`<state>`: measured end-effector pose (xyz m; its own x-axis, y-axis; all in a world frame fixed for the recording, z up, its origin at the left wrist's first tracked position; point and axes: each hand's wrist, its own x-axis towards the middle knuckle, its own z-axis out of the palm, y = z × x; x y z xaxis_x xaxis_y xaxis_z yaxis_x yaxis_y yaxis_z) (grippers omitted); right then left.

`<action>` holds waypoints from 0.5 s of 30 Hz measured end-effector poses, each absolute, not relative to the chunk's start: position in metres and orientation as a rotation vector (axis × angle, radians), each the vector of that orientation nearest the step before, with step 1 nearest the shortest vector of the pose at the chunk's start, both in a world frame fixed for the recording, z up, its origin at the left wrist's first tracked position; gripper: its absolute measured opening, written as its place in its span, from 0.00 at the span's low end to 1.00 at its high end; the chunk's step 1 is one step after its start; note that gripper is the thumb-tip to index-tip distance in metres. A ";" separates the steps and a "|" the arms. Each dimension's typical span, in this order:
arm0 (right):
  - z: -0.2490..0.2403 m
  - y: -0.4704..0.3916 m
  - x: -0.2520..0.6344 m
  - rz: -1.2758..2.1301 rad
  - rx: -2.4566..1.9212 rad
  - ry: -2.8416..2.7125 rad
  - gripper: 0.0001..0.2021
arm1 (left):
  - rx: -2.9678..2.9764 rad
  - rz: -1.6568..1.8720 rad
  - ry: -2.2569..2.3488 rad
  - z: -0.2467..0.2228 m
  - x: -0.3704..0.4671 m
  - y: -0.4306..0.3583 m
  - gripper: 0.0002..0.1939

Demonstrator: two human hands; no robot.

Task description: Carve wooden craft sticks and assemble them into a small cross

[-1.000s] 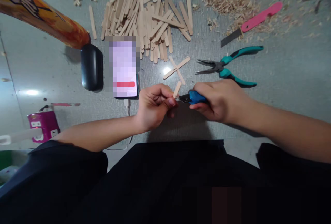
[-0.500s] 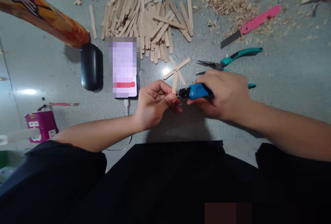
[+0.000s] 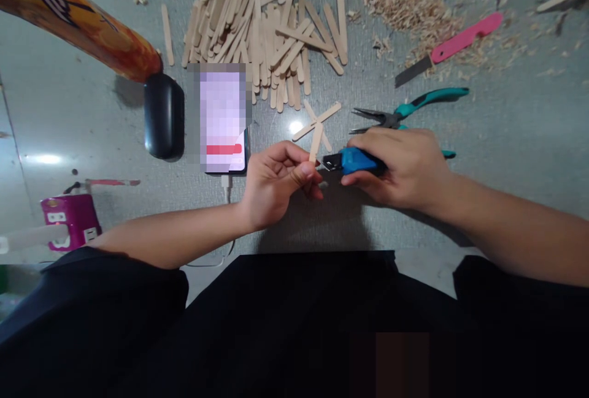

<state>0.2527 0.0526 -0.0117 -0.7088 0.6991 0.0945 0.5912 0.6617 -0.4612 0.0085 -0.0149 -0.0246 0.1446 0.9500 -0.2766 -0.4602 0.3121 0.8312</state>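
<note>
My left hand (image 3: 280,186) pinches the lower end of a short wooden stick (image 3: 316,142) between thumb and fingers. In my right hand (image 3: 400,165) is a blue and black utility knife (image 3: 361,160), its tip pointing left, a little to the right of the stick. Just beyond the held stick, two crossed sticks (image 3: 329,113) lie on the grey table (image 3: 294,232). Teal-handled pliers (image 3: 430,99) rest beside my right hand, partly hidden by it.
A heap of wooden sticks (image 3: 230,18) lies behind the phone (image 3: 225,116). Pink-handled blade (image 3: 467,38) and wood shavings (image 3: 414,8) are at the back right. Left are a black case (image 3: 163,116), an orange canister (image 3: 92,24) and a purple socket block (image 3: 76,214).
My right hand and the knife have moved slightly right, so the tip stands farther from my left fingers. The held stick tilts a little more to the right.
</note>
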 end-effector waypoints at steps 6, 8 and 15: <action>-0.013 0.055 0.257 0.800 -0.984 -2.669 0.35 | 0.712 1.165 0.885 -0.030 0.008 -0.016 0.19; -0.012 0.054 0.258 0.850 -0.976 -2.700 0.34 | 0.739 1.163 0.878 -0.031 0.007 -0.017 0.18; -0.013 0.042 0.253 0.823 -1.029 -2.766 0.36 | 0.784 1.132 0.927 -0.032 0.007 -0.022 0.22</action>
<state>0.2533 0.0416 -0.0134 -0.7716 0.6265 -0.1100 0.5847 0.6305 -0.5104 0.0074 -0.0217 -0.0323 0.1537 0.9665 -0.2054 -0.3915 0.2504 0.8854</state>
